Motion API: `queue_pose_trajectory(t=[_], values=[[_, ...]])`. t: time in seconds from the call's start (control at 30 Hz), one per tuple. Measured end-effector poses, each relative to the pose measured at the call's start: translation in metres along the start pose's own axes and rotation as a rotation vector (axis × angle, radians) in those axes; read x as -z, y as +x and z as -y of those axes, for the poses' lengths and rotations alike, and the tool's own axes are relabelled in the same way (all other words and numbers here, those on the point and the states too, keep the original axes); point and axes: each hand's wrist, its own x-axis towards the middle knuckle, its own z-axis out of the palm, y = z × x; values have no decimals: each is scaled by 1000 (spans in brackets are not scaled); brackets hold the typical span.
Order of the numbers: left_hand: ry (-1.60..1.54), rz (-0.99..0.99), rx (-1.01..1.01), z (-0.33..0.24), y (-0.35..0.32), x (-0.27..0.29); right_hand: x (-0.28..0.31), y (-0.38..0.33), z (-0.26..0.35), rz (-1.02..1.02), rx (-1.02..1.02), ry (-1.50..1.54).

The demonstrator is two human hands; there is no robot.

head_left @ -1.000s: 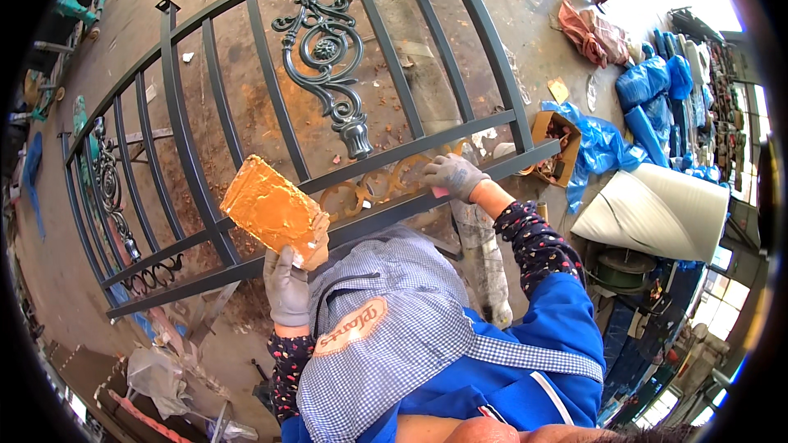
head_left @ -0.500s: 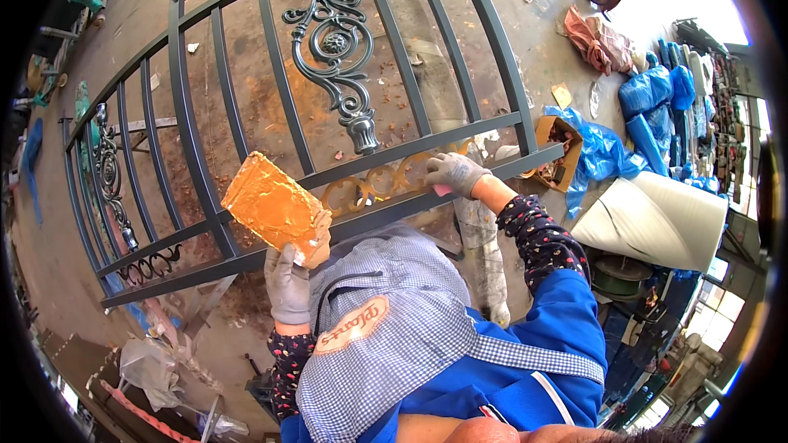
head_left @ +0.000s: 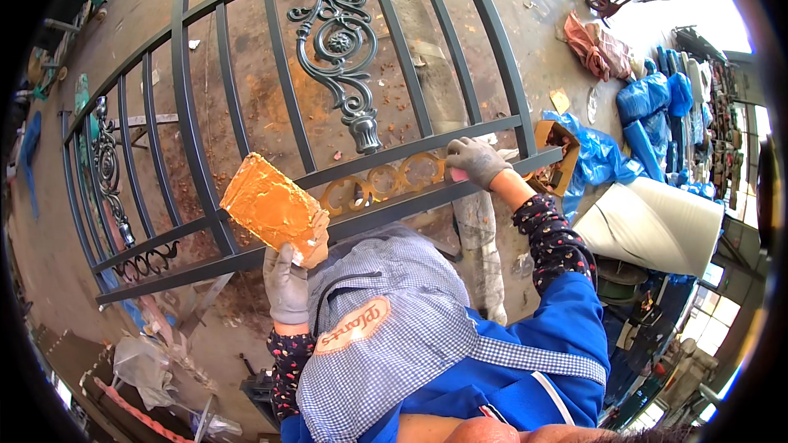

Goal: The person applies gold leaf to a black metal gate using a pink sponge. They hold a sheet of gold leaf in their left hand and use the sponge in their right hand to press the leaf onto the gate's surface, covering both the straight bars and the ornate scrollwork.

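The left hand (head_left: pixel 287 283) grips an orange-smeared board (head_left: pixel 275 209) at 7 o'clock of the dark iron gate (head_left: pixel 189 131). The right hand (head_left: pixel 476 162), fingers closed on a pink sponge (head_left: pixel 456 174), rubs the lower rail at 3 o'clock. Only the ring row (head_left: pixel 382 182) looks golden, I think; the scrollwork (head_left: pixel 338 41) is not.

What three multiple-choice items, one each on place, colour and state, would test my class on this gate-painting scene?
1. Where is the right hand?
A. on the gate's lower rails
B. on the white roll
C. on the red cart

2. What colour are the painted ring ornaments?
A. blue
B. gold
C. white

3. How is the paint-smeared board held?
A. lying on the floor
B. leaning on a wall
C. in the left hand grip

Answers: 1 A, glove rests by the rails; 2 B, rings look golden; 3 C, gloved fingers clasp its edge.
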Motion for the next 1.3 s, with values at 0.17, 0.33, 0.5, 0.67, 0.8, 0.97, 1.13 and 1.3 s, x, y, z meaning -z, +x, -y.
queue_pose_trajectory(t=[0.17,0.33,0.5,0.67,0.8,0.97,1.13,1.3], values=[[-8,-2,-9,-1,1,0,-31,-8,25,-318,-417,378],[13,16,-2,-4,3,1,-64,11,52,-450,-624,430],[22,19,7,-4,3,1,-63,1,59,-425,-716,328],[41,38,-6,-5,5,-2,-64,-9,58,-530,-746,391],[31,46,32,-7,6,-4,-64,19,67,-502,-771,379],[47,29,4,-8,7,-1,-64,-15,60,-407,-726,289],[55,42,13,-10,12,4,-58,-8,60,-396,-539,301],[52,43,30,-13,13,-1,-52,-18,51,-251,-468,48]])
